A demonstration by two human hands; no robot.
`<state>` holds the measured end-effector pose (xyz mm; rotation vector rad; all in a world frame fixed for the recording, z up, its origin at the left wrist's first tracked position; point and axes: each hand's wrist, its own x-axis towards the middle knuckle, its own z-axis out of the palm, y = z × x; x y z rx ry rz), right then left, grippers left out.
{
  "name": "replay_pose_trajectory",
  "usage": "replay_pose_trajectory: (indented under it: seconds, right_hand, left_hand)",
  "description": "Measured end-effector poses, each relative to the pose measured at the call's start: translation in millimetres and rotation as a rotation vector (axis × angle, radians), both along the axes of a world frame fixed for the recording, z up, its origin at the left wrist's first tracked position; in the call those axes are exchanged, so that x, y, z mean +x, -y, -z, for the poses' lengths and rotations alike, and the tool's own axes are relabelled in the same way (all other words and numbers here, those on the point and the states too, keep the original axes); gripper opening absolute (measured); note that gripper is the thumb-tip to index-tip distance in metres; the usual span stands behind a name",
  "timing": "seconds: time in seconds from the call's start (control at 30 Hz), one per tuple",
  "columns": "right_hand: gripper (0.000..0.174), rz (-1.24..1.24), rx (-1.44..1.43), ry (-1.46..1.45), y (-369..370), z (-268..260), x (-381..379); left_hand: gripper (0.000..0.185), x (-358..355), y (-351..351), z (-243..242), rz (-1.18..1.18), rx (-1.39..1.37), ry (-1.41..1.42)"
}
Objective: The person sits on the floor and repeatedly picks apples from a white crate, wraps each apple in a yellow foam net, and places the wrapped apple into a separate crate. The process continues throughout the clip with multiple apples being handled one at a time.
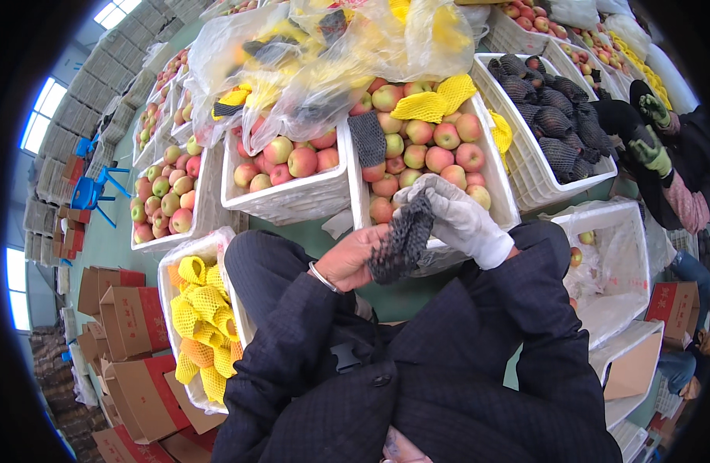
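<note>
Between both hands is a black foam mesh sleeve (402, 240), held over my lap. My bare left hand (350, 254), with a bangle at the wrist, grips its left side. My right hand (456, 219), in a white glove, holds the upper right side; whether an apple is inside the sleeve cannot be made out. Just beyond the hands stands a white plastic crate (504, 191) of red and green apples (439, 159). A yellow foam sleeve (439, 101) and a flat black one (367, 139) lie on these apples.
At left, a white crate (165, 289) holds yellow foam sleeves (207, 312) beside cardboard boxes (136, 315). Black-sleeved fruit (554, 116) fills a crate at right. Clear plastic bags (332, 63) cover crates ahead. A co-worker's gloved hand (650, 151) is at far right.
</note>
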<state>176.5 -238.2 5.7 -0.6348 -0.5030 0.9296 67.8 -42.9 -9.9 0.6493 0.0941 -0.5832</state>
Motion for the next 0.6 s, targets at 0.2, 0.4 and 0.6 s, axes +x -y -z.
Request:
replay_pose_trajectory:
  seconds: [0.2,0.4,0.6]
  right_hand:
    - [0.034,-0.003,-0.021,0.1,6.2,-7.1,-6.1]
    - [0.043,-0.264,-0.273,0.106,10.6,-9.3,-8.9]
    - [0.032,-0.151,-0.179,0.115,11.5,-4.3,-7.4]
  left_hand:
    - [0.04,1.4,-3.9,-12.0,0.016,0.038,0.236]
    - [0.031,1.5,0.8,-39.3,-0.381,0.452,0.368]
    - [0.032,-0.4,-2.3,-32.0,-0.054,0.223,0.368]
